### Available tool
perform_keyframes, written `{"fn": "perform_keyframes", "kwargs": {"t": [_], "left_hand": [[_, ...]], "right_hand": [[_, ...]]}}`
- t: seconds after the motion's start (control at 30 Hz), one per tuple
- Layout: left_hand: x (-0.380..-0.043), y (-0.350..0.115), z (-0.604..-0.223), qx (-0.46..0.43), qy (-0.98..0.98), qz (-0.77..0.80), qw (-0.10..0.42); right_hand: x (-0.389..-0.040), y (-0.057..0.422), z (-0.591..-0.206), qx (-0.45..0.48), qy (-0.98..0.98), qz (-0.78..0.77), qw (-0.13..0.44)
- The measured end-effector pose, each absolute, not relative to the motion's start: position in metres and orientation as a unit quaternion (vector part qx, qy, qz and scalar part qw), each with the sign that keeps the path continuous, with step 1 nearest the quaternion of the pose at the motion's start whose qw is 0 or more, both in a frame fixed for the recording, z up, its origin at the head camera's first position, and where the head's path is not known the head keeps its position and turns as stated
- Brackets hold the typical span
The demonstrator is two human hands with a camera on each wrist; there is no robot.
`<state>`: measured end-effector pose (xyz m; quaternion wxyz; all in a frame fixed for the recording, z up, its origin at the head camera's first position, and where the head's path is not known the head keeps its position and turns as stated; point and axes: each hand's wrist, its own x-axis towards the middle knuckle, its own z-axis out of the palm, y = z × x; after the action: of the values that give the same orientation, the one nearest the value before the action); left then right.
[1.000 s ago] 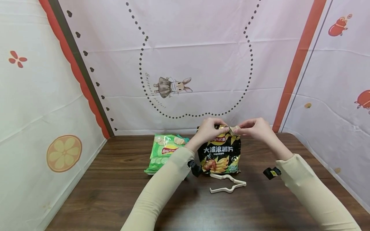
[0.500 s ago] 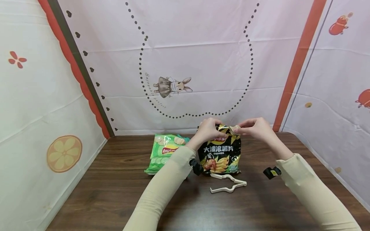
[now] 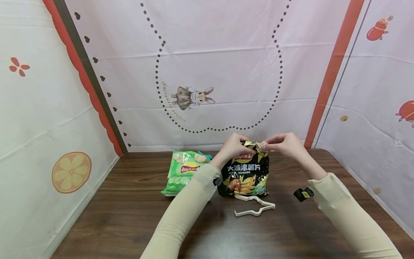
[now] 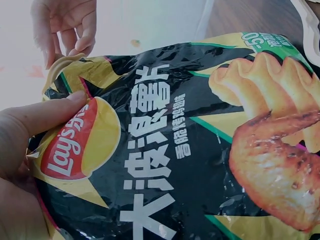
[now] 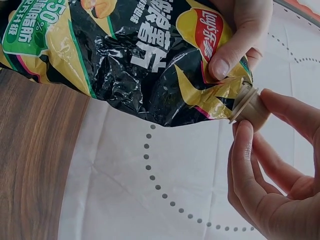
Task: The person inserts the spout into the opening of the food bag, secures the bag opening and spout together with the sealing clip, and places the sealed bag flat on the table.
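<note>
A black Lay's chip bag point(image 3: 247, 172) stands upright at the back of the table. My left hand point(image 3: 233, 148) grips its top edge, thumb lying on the front near the red logo in the left wrist view. On the bag's upper right corner sits a small beige clip point(image 5: 252, 109), which gathers the foil there. My right hand point(image 3: 286, 145) pinches this clip between thumb and fingers. In front of the bag, a cream hinged bag clip point(image 3: 257, 208) lies spread apart on the table, touched by neither hand.
Left of the black bag lies a green Lay's chip bag point(image 3: 182, 172), partly behind my left forearm. Brown wood grain covers the table point(image 3: 106, 212). A printed cloth point(image 3: 223, 72) hangs behind, and more cloth borders both sides.
My left thumb and fingers have drawn back a little to the left, away from the beige clip, still on the bag's top. The right hand has barely moved.
</note>
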<state>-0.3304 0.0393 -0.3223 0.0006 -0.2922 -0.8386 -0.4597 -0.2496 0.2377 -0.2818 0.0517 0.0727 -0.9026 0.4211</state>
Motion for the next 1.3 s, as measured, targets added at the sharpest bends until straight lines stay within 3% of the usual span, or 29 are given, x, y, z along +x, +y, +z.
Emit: {"fn": "perform_keyframes", "kwargs": {"t": [0.4,1.3], "left_hand": [[-0.329,0.041,-0.326,-0.279,-0.838,-0.469,-0.005],[-0.326,0.045,-0.335,-0.277,-0.855,-0.433,0.065]], "right_hand": [[-0.251,0.238,-0.281,0.076,-0.902,0.423,0.046],[-0.251,0.237,-0.282,0.077,-0.903,0.419,0.048]]}}
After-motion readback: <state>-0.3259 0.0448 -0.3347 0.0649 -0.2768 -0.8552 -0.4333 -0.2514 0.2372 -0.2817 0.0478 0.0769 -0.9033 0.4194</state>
